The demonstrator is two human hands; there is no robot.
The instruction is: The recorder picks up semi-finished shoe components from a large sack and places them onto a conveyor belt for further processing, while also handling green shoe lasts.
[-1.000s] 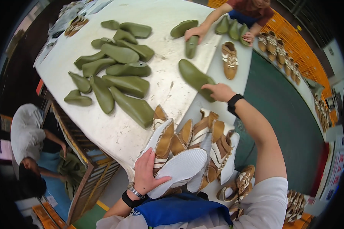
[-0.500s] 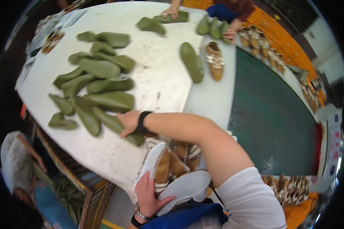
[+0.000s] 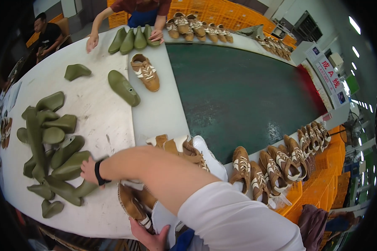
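My right hand [image 3: 89, 170] reaches across to the left, a black band at its wrist. Its fingers curl over the end of an olive-green shoe last [image 3: 84, 188] at the near edge of a pile of lasts [image 3: 66, 151]. Low in the picture, my left hand [image 3: 148, 235] holds a brown shoe upper [image 3: 132, 205] with white trim against my body. A white sole-shaped piece [image 3: 163, 217] is beside it, partly under my right forearm. More brown uppers [image 3: 171, 146] and a white sole piece [image 3: 208, 157] lie just beyond that forearm.
Across the white table [image 3: 100, 113], a co-worker's hand [image 3: 156, 36] touches several standing lasts [image 3: 133, 41]. Single lasts [image 3: 123, 88] and a brown shoe [image 3: 145, 72] lie between us. A green belt [image 3: 238, 92] runs to the right, lined with shoes [image 3: 272, 167]. Orange crates [image 3: 318, 184] stand beyond.
The view has swung to the right. My right hand stays at the near lasts and my left hand stays on the upper. The co-worker's row of standing lasts has gained one.
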